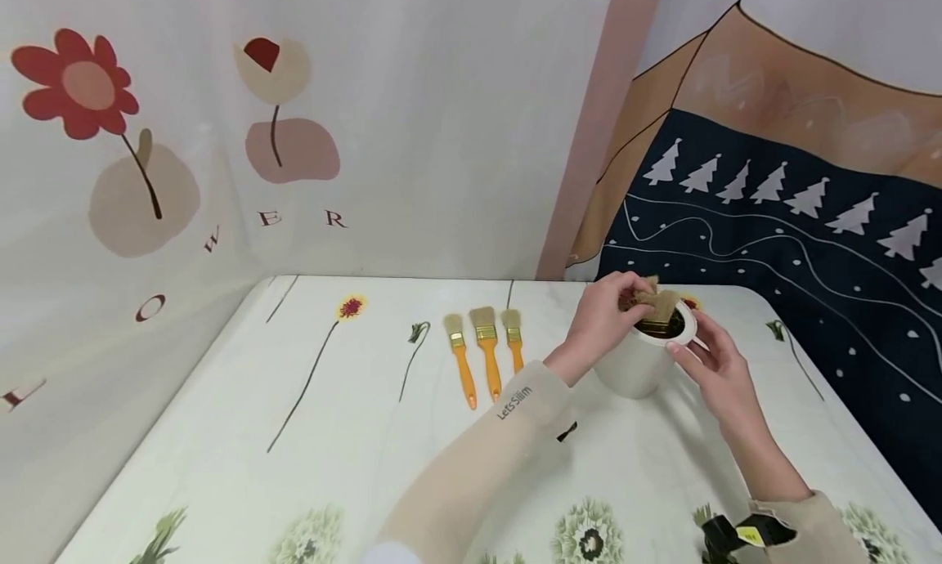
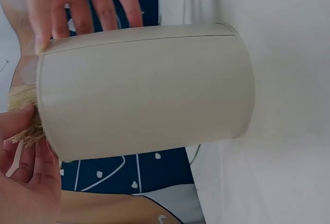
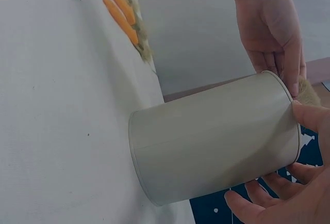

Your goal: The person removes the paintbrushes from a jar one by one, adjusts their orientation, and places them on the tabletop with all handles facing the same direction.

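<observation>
An off-white cylindrical canister (image 1: 634, 368) stands upright on the right part of the table. Bristles and a gold ferrule of a paintbrush (image 1: 661, 309) stick up from its open top; the handle is hidden inside. My left hand (image 1: 599, 323) reaches over the rim and pinches the pale bristles (image 2: 20, 96) between thumb and fingers. On the other side, my right hand (image 1: 719, 372) steadies the canister near its top. Its thumb rests at the rim, and its fingers curve round the canister wall (image 3: 216, 141).
Three paintbrushes (image 1: 487, 351) with orange handles lie side by side left of the canister, bristles toward the back. A printed white cloth (image 1: 221, 466) covers the table. Curtains (image 1: 441, 139) hang right behind the back edge.
</observation>
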Motion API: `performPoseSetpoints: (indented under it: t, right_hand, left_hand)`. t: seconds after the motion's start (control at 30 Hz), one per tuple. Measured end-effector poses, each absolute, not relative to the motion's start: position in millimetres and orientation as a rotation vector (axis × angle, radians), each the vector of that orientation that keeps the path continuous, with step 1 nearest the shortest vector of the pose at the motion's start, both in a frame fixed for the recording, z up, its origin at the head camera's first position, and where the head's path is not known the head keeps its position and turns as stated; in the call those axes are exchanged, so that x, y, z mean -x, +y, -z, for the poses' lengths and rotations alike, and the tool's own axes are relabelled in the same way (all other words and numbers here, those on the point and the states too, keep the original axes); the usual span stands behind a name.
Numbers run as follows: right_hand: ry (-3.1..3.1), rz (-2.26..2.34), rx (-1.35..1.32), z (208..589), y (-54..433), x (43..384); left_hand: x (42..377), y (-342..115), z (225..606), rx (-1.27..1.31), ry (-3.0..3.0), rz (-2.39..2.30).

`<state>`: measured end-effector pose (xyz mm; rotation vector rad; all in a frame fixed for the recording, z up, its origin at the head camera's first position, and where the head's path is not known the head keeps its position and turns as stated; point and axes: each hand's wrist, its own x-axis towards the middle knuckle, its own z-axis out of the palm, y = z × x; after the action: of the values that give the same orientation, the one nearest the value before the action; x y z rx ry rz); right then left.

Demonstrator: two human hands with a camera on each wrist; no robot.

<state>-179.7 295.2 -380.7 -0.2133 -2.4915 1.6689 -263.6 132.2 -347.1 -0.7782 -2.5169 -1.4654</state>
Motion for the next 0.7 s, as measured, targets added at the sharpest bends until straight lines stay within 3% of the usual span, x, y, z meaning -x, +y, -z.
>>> performPoseSetpoints:
  t: [0.7]
  right_hand:
    - [-2.532,-1.651,0.272,383.8,293.0,175.3]
  left_hand:
    - [257.9,109.4,329.9,0.778,-2.222,1.919]
